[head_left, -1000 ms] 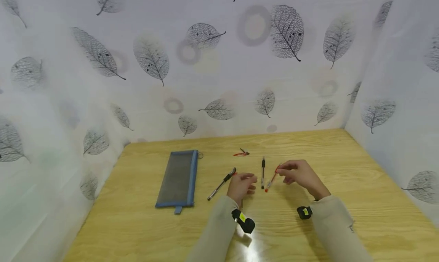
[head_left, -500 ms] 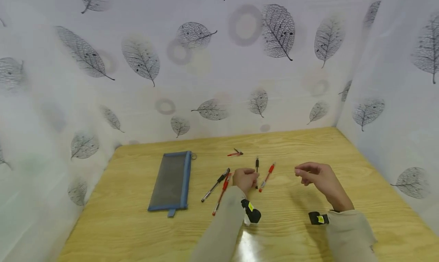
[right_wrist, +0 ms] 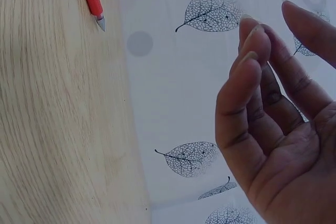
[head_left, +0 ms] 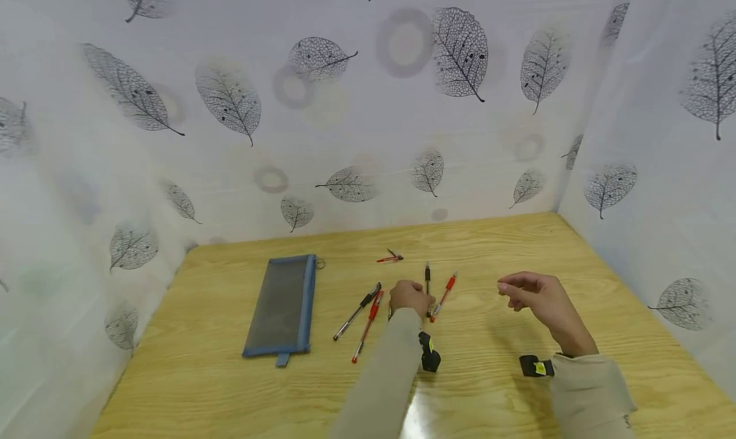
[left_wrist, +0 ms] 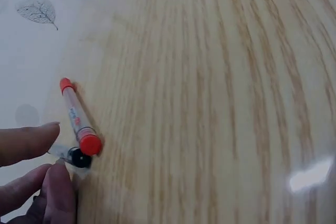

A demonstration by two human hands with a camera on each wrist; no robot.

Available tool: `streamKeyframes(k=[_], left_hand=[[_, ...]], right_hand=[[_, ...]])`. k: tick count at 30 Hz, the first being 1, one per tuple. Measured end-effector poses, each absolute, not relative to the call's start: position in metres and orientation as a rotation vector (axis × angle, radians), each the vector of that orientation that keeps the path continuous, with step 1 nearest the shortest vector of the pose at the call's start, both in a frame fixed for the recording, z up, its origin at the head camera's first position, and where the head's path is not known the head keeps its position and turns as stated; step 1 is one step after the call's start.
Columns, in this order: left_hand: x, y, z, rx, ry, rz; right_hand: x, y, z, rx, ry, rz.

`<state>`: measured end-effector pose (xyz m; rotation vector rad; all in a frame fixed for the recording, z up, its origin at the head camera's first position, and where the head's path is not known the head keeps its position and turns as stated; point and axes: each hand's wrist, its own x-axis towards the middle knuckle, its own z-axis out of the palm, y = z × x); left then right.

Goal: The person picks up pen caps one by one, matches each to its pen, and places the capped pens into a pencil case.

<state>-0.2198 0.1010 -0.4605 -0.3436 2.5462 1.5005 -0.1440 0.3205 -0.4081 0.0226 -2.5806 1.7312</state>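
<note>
My left hand (head_left: 409, 298) is at the lower end of a black pen (head_left: 427, 274) lying on the table. In the left wrist view, thumb and fingers (left_wrist: 59, 190) stand apart around the clear barrel near its black end (left_wrist: 80, 157), the fingers touching or almost touching it. Just right of it lies a red pen (head_left: 450, 284), whose red end (left_wrist: 90, 144) overlaps the black one in the left wrist view. My right hand (head_left: 543, 298), empty, hovers to the right with fingers bent and thumb apart from them (right_wrist: 278, 114).
A grey mesh pouch with blue edges (head_left: 280, 305) lies at the left. Between it and my left hand are another black pen (head_left: 358, 311) and another red pen (head_left: 368, 326). Small red and black pieces (head_left: 391, 257) lie farther back, before a leaf-patterned sheet (head_left: 345, 126).
My right hand has let go of the red pen and moved right. My left hand has moved right to the black pen, uncovering the other red pen. The head view has shifted slightly.
</note>
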Motion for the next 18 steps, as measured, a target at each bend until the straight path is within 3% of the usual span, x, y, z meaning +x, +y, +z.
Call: streamKeyframes(k=[18], left_hand=[[-0.23, 0.108, -0.478, -0.286, 2.653, 1.394]], right_hand=[[-0.152, 0.321, -0.41, -0.025, -2.616, 1.725]])
